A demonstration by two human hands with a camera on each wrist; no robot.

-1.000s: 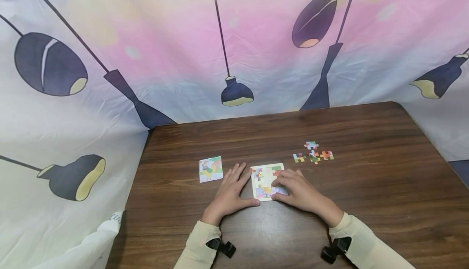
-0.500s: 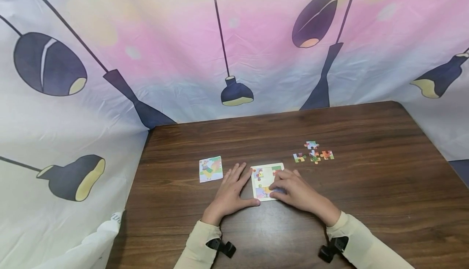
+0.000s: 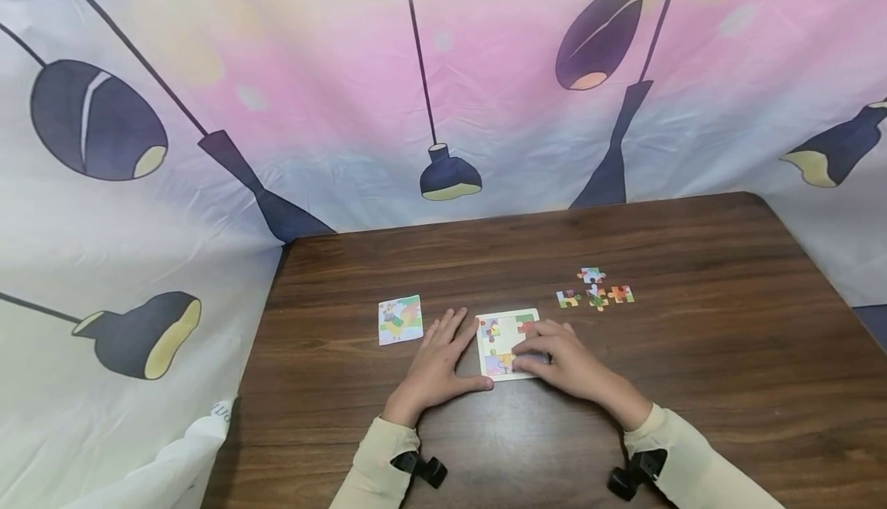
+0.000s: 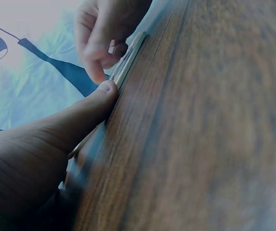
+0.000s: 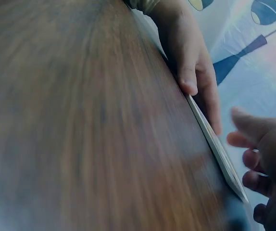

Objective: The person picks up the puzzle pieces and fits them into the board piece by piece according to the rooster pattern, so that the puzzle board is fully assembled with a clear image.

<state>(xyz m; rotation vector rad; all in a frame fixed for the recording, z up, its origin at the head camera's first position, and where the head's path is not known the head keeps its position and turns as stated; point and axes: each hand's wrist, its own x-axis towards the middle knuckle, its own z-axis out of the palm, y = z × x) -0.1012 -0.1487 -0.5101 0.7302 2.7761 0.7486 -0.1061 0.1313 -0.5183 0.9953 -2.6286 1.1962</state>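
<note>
In the head view, a white-framed puzzle board (image 3: 487,377) lies on the table, with pieces at its upper left, upper right and along the bottom, and a bare middle. My left hand (image 3: 438,364) is spread flat at its left side, its thumb on the lower left corner. Over the board's right part is my right hand (image 3: 568,361), fingers loosely bent and thumb apart from them. The right wrist view shows nothing between the thumb and fingers of the right hand (image 5: 268,154); the left thumb (image 5: 188,84) touches the board's edge (image 5: 217,147).
Several loose puzzle pieces (image 3: 621,294) lie beyond the board to the right. A square picture card (image 3: 399,320) lies left of the board, near the left fingertips. Behind the wooden table (image 3: 728,324) hangs a cloth backdrop (image 3: 333,93) with printed lamps.
My right hand shifted slightly left over the board, then back to the right with its thumb and index finger further apart. The left hand stays in place.
</note>
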